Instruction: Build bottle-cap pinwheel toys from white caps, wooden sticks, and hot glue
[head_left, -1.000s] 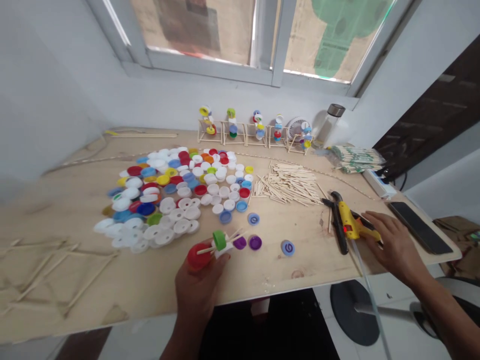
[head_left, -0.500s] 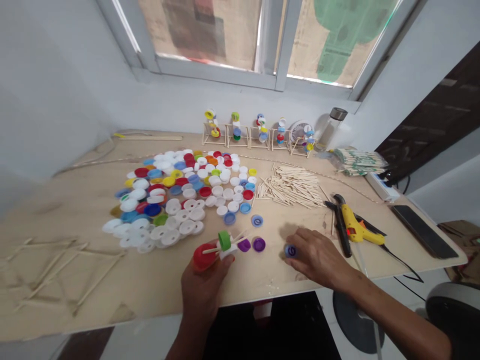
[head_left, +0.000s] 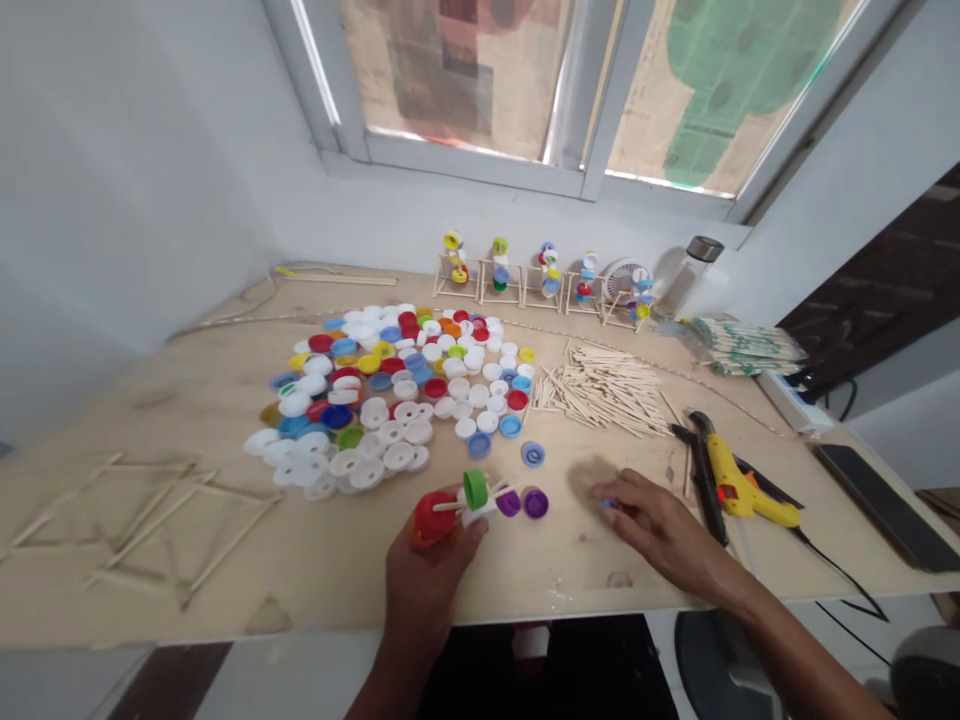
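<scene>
My left hand [head_left: 427, 575] is closed around a small construction of bottle caps and thin sticks. On it I see a red cap [head_left: 435, 518], a green cap [head_left: 475, 489] and a white piece [head_left: 480, 512]. Sticks poke out toward a purple cap [head_left: 508, 502]; whether that one is attached I cannot tell. Beside it a second purple cap [head_left: 535, 503] lies on the table, with a blue cap [head_left: 533, 454] behind it. My right hand [head_left: 656, 525], low over the tabletop at the right, pinches another blue cap [head_left: 609, 503], mostly hidden by the fingers.
Loose caps [head_left: 390, 380] spread behind my left hand. A stick pile [head_left: 604, 388] lies right of them. The yellow glue gun [head_left: 739, 485] and a phone [head_left: 885, 505] are at right. Stick frames [head_left: 150, 525] lie at left; finished cap-and-stick models [head_left: 544, 280] line the wall.
The view has shifted, so the table appears further right and lower. The blue cap in my right hand has turned and shows less between the fingers. My left hand keeps its hold.
</scene>
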